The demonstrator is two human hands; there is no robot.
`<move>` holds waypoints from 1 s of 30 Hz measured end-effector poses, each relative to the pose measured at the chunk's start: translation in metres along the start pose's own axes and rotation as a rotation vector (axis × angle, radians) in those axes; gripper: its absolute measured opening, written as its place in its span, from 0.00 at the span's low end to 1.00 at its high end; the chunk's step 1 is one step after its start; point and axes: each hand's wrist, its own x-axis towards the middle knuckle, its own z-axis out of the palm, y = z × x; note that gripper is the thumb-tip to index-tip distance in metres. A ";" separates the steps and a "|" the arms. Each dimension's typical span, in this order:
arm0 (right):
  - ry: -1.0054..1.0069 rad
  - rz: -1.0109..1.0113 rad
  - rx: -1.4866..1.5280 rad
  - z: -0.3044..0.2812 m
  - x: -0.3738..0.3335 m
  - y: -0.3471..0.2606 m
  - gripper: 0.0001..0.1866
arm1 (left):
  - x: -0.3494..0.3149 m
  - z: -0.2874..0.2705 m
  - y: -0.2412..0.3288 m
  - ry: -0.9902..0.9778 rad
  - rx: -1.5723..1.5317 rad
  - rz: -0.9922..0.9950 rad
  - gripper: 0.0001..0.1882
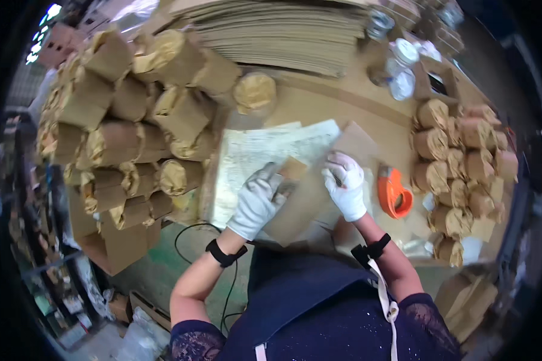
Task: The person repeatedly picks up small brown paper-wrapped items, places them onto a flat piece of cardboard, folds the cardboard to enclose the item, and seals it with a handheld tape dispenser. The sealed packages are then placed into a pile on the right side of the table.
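Gloved left hand pins the flat brown kraft paper sheet down, bracing it; gloved right hand pinches its folded edge.

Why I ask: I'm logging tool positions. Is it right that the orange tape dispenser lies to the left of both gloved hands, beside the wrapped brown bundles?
Not quite. The head view shows the orange tape dispenser to the right of the right hand and left hand, beside the wrapped brown bundles on that side.

wrapped brown bundles heaped left | more bundles right | orange tape dispenser | flat cardboard stack | possibly a plastic jar
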 end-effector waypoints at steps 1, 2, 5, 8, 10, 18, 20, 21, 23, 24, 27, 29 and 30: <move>0.035 0.068 -0.018 -0.018 -0.003 0.003 0.11 | 0.000 0.000 0.023 -0.085 0.029 -0.073 0.39; 0.072 0.069 -0.094 -0.037 -0.004 0.011 0.10 | -0.004 0.002 0.042 -0.159 0.068 -0.155 0.43; 0.189 0.164 -0.339 -0.096 -0.019 0.033 0.07 | -0.035 0.020 0.081 -0.388 0.259 -0.247 0.51; -0.037 0.454 -0.775 -0.150 -0.045 0.049 0.16 | -0.048 0.052 0.066 -0.185 0.283 -0.204 0.54; -0.199 0.471 -0.802 -0.157 -0.068 0.049 0.25 | -0.035 0.056 0.046 -0.138 0.243 -0.228 0.51; 0.139 0.390 -0.894 -0.197 -0.078 0.110 0.26 | -0.058 0.067 0.048 -0.147 0.324 -0.292 0.53; -0.041 0.369 -0.965 -0.225 -0.058 0.123 0.35 | -0.056 0.058 0.058 -0.218 0.330 -0.366 0.53; -0.186 0.401 -0.973 -0.232 -0.055 0.130 0.39 | -0.052 0.056 0.062 -0.314 0.332 -0.426 0.54; -0.513 0.509 -0.902 -0.242 -0.037 0.142 0.47 | -0.046 0.047 0.065 -0.369 0.325 -0.381 0.55; -0.586 0.539 -0.810 -0.251 -0.028 0.143 0.47 | -0.042 0.041 0.065 -0.396 0.324 -0.367 0.55; -0.374 0.447 -0.684 -0.254 -0.057 0.173 0.44 | -0.033 0.027 0.068 -0.344 0.341 -0.312 0.56; -0.326 0.477 -0.686 -0.252 -0.059 0.158 0.44 | -0.030 0.014 0.073 -0.132 0.518 -0.137 0.53; -0.302 0.491 -0.690 -0.258 -0.058 0.144 0.44 | -0.024 0.004 0.085 -0.271 0.415 -0.211 0.50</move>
